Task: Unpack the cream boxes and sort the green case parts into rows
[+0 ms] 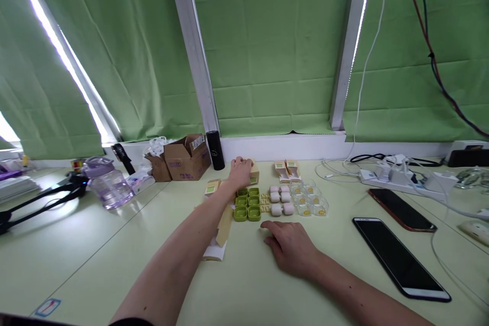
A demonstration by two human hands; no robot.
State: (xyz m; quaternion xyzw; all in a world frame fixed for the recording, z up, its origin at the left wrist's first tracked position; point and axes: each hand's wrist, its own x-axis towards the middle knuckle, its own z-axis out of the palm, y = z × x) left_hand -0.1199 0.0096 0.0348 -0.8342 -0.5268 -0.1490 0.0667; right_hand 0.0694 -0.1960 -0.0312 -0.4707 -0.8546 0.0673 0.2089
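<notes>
At the centre of the frame, a small tan cardboard box [253,172] with a green label sits on the pale green surface [114,244], and the left hand [240,170] lies over it, grip curled around its top. Just below it are square green cases [247,205], white cases [280,200] and clear cases [310,199] in rows. The right hand [292,245] rests palm down below them, grip loosely spread, holding nothing; a black phone [399,257] lies at lower right.

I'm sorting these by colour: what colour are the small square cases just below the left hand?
Green cases, a lime shade, clearest in the head view beside the left hand.
</notes>
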